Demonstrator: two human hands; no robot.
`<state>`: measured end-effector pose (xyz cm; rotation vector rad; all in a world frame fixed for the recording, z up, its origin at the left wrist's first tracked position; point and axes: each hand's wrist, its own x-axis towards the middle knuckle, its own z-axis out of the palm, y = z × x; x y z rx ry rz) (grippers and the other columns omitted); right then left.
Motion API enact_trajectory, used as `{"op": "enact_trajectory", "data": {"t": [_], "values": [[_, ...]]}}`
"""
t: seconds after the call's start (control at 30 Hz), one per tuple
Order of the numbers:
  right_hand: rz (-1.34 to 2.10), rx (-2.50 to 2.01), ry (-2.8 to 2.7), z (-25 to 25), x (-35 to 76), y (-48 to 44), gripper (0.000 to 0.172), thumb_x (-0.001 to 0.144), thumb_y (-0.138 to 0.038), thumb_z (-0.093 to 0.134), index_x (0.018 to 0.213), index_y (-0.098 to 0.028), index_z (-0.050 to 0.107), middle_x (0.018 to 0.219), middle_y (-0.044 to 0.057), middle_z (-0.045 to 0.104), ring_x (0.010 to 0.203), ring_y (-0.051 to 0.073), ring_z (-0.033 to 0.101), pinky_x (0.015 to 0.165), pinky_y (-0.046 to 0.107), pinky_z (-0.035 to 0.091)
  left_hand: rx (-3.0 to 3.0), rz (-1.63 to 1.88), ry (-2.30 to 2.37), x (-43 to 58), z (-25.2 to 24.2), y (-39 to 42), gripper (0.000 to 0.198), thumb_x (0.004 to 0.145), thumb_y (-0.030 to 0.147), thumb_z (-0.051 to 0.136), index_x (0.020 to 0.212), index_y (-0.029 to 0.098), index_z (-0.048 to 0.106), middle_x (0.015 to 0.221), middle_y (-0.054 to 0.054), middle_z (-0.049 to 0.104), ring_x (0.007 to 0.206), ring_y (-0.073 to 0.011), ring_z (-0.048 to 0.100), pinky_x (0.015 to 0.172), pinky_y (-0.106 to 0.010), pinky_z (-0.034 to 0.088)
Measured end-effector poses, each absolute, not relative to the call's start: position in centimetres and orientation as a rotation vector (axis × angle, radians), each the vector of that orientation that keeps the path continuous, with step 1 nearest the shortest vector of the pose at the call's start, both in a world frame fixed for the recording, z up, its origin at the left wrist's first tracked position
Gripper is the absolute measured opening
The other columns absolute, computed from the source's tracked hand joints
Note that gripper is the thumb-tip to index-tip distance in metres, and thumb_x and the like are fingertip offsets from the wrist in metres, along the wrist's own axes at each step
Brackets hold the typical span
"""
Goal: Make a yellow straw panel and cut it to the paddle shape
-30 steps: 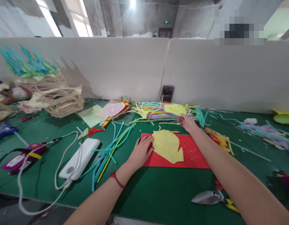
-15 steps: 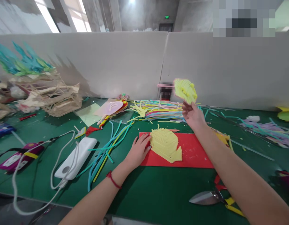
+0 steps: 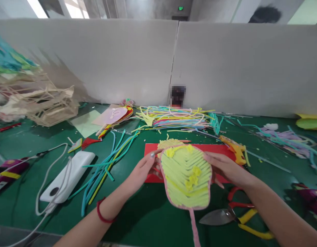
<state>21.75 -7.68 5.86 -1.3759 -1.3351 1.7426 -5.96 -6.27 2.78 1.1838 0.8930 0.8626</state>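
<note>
Between my two hands is a hand fan, light green with a pink edge, yellow flowers and a pink handle pointing down toward me. My left hand grips its left edge, and my right hand grips the right edge. Behind the fan, a pale yellow fuzzy piece lies on a red board, mostly hidden by the fan. Scissors with red and yellow handles rest on the green table below my right hand.
Colourful pipe cleaners lie in a bundle at the back. Loose blue and yellow pipe cleaners and a white power bank with a cable are on the left. An orange-yellow glue gun sits at the red board's right end. A grey partition stands behind.
The fan has come down from up high on the right to in front of me, its handle now pointing down. My left hand has left the yellow piece and taken the fan's left edge.
</note>
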Motion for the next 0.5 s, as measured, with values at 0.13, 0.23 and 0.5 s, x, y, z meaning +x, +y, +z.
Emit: {"op": "enact_trajectory", "data": {"t": [0.13,0.23,0.5], "values": [[1.73,-1.437,-1.199,5.2,20.9,-9.4,0.044,0.079,-0.058,0.056,0.091,-0.016,0.063,0.059,0.0,0.061,0.049,0.013,0.06,0.033,0.018,0.042,1.22,0.824,0.899,-4.1,3.9,-6.5,0.046,0.072,0.043,0.07,0.112,0.023,0.063,0.116,-0.007,0.065,0.103,-0.025,0.061,0.08,-0.033,0.051],[1.666,-1.473,-1.024,4.7,20.0,-10.5,0.052,0.078,-0.066,0.05,0.079,-0.015,0.061,0.062,0.003,0.061,0.05,0.012,0.057,0.033,0.017,0.039,1.149,0.86,1.008,-3.6,3.9,-5.5,0.045,0.072,0.037,0.069,0.113,0.02,0.061,0.107,-0.007,0.068,0.097,-0.024,0.063,0.08,-0.033,0.051],[1.749,-1.536,-1.294,3.8,18.7,-13.7,0.06,0.085,-0.065,0.036,0.108,-0.017,0.064,0.092,0.012,0.069,0.062,0.013,0.062,0.043,0.019,0.045,1.203,0.819,1.086,-3.0,4.1,-1.8,0.045,0.075,0.032,0.064,0.117,0.019,0.056,0.101,-0.006,0.069,0.086,-0.0203,0.064,0.066,-0.028,0.052]]}}
